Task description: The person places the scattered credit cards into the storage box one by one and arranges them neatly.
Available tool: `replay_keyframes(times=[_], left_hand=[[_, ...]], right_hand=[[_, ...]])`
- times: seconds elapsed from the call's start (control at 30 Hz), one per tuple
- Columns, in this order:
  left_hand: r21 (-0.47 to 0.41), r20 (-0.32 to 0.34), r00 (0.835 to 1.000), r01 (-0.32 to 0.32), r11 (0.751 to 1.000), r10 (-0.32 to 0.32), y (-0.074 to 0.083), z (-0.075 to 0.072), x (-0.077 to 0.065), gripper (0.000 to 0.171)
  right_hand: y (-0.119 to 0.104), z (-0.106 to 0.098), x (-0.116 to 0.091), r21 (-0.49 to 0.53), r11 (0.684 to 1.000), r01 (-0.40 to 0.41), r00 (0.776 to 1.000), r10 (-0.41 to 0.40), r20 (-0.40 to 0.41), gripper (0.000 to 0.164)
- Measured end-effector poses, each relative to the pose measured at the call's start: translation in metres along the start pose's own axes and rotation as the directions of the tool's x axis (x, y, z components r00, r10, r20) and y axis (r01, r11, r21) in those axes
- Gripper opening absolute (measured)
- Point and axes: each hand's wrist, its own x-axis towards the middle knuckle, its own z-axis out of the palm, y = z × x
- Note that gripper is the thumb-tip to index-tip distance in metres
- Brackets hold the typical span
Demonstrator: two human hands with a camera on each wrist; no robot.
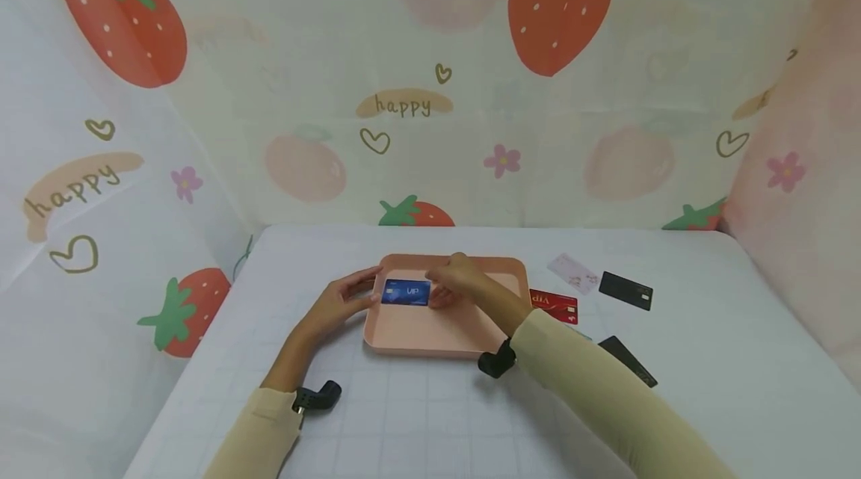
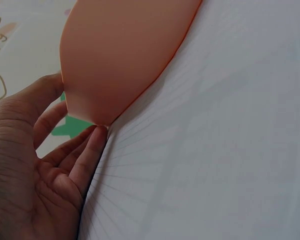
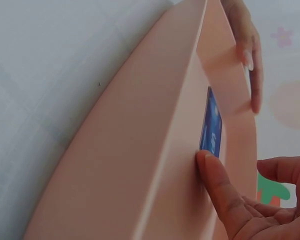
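Note:
A blue card marked VIP lies in the left part of a shallow pink tray. My right hand reaches into the tray from the right. In the right wrist view, one of its fingertips touches the near end of the blue card, while another finger stands apart from it. At the tray's left side, my left hand touches the outer wall and rim with spread, fairly straight fingers. The left wrist view shows those fingers against the tray's corner.
Right of the tray lie a red VIP card, a pale pink patterned card, a black card and another dark card. A further card is mostly hidden by the right sleeve. A printed strawberry curtain hangs behind the white table.

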Motion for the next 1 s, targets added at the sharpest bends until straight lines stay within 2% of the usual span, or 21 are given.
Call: replay_keyframes(times=[0.2,0.5,0.67,0.83,1.0], left_hand=[[-0.021,0.007,1.0,-0.023,0.999,0.024,-0.001,0.002,0.0,0.061],[-0.014,0.026,0.999,-0.032,0.999,0.032,0.002,-0.001,0.003,0.059],[-0.002,0.021,0.999,-0.024,1.0,0.024,0.001,0.0,0.004,0.06],[-0.005,0.021,0.999,-0.03,1.0,0.03,0.0,0.001,0.002,0.059],[0.04,-0.004,1.0,-0.022,0.999,0.022,-0.002,0.001,-0.001,0.06]], right_hand=[[0.003,-0.003,-0.008,-0.037,0.996,0.082,0.997,-0.082,-0.009,0.041],[-0.005,-0.015,-0.034,-0.049,0.98,0.192,0.981,-0.189,0.054,0.037],[-0.001,-0.019,-0.05,-0.092,0.958,0.273,0.962,-0.272,0.032,0.032],[0.005,-0.021,-0.065,-0.127,0.94,0.317,0.948,-0.319,0.003,0.027],[0.011,-0.025,-0.079,-0.139,0.92,0.366,0.928,-0.371,-0.014,0.025]])
